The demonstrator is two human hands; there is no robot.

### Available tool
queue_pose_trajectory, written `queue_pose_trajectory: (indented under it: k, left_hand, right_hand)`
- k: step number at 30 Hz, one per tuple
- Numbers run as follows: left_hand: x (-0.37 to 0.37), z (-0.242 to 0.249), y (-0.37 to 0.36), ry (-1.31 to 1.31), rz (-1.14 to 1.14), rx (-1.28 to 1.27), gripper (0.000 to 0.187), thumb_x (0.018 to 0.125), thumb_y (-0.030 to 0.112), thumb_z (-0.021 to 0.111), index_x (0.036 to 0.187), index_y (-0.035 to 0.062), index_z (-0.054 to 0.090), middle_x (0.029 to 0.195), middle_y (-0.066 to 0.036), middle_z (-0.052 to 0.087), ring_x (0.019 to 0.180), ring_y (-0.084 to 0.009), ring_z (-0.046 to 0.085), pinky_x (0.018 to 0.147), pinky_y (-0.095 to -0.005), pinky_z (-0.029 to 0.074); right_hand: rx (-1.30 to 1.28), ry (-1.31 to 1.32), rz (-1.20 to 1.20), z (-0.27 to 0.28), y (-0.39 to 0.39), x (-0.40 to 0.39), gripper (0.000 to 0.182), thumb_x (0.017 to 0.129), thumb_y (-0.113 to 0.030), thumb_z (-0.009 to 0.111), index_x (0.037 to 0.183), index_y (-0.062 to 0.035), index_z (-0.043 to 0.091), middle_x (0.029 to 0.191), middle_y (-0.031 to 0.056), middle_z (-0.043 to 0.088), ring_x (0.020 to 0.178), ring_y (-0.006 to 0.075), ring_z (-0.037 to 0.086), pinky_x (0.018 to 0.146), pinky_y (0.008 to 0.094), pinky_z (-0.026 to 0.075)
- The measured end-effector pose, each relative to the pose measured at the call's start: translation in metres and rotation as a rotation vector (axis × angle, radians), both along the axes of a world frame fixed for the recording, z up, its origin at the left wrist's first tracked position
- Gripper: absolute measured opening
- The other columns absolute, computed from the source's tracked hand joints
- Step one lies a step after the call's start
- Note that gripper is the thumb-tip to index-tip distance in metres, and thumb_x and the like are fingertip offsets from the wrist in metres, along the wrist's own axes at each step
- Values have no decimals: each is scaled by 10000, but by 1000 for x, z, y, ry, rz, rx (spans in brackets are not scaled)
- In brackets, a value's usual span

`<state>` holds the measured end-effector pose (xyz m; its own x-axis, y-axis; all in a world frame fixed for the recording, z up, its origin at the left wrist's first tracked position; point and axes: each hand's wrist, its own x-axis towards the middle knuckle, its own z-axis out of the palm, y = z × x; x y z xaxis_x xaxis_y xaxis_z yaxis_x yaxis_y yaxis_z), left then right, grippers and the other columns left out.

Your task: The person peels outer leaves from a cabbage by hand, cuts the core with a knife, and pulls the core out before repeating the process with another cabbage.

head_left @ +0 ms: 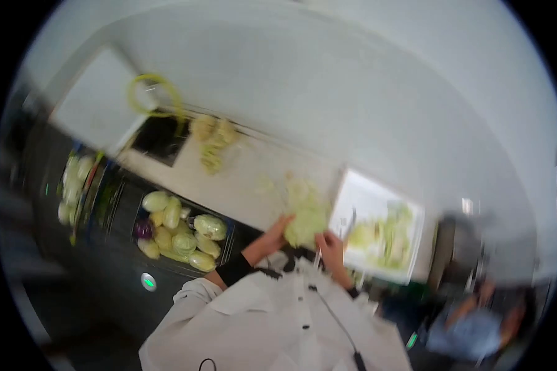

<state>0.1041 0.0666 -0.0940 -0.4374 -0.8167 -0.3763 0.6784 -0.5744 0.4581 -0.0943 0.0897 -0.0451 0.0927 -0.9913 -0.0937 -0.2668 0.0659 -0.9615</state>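
A pale green cabbage (303, 226), blurred and apparently loose-leaved, is at the counter's near edge in front of me. My left hand (273, 238) grips its left side, fingers curled against the leaves. On the right side, my right hand (332, 248) is closed close to the cabbage. A thin white strip (317, 258) shows below its fingers, too smeared to name. Pale leaf scraps (297, 185) lie on the counter just beyond the cabbage. To the right, a white tray (342, 193) holds cut pale green pieces (384, 238) and a small dark object (354, 217).
Left of me stands a dark crate (230, 241) of cabbages and a purple one (143, 229). More produce (74, 185) fills another crate. Leafy trimmings (211, 145) lie near a dark sink (161, 141) with a yellow hose (167, 93). A person (470, 328) is at lower right.
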Motion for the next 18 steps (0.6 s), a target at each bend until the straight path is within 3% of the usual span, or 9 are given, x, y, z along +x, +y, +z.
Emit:
queue_pose_trajectory:
  k: [1,2,4,9,13,18]
  left_hand:
    - [6,-8,0,112,-46,-55,485,984,389,479,1370,100,431,1323,-37,532,1200,-171,522,989,-358,447]
    - [8,21,-5,35,-80,11,495,995,414,426,1374,96,427,1346,-44,519,1208,-178,521,1000,-373,440]
    - [11,23,-13,124,-239,-48,514,997,422,400,1387,89,413,1365,-56,506,1219,-194,518,1013,-380,432]
    - [-19,48,-22,140,-462,47,609,973,521,347,1420,109,381,1411,-85,465,1265,-250,482,1040,-435,404]
    - [-42,65,-25,302,-596,155,645,946,589,313,1447,185,356,1453,-81,416,1317,-295,427,1041,-541,366]
    - [-63,68,-38,210,-618,70,661,936,617,286,1459,215,338,1479,-74,379,1350,-311,382,1029,-586,350]
  right_hand:
    - [-41,80,-38,-10,2,5,259,902,-185,637,740,2,561,584,26,516,568,99,430,515,270,365]
    - [-166,110,-49,3,1,14,227,886,-150,647,747,6,560,599,60,506,558,116,428,511,288,361]
    - [-288,134,-103,28,7,25,245,885,-119,645,716,0,515,599,72,479,536,122,399,495,295,347]
    - [-203,145,-266,52,37,19,245,886,-117,647,721,-6,505,601,72,460,532,136,402,495,286,352]
    - [-379,356,-588,45,72,-31,216,891,-110,640,738,-8,528,651,79,503,560,129,447,519,272,384]
    - [-499,576,-879,66,127,-94,48,898,-54,619,878,-10,615,725,82,591,613,145,551,574,262,449]
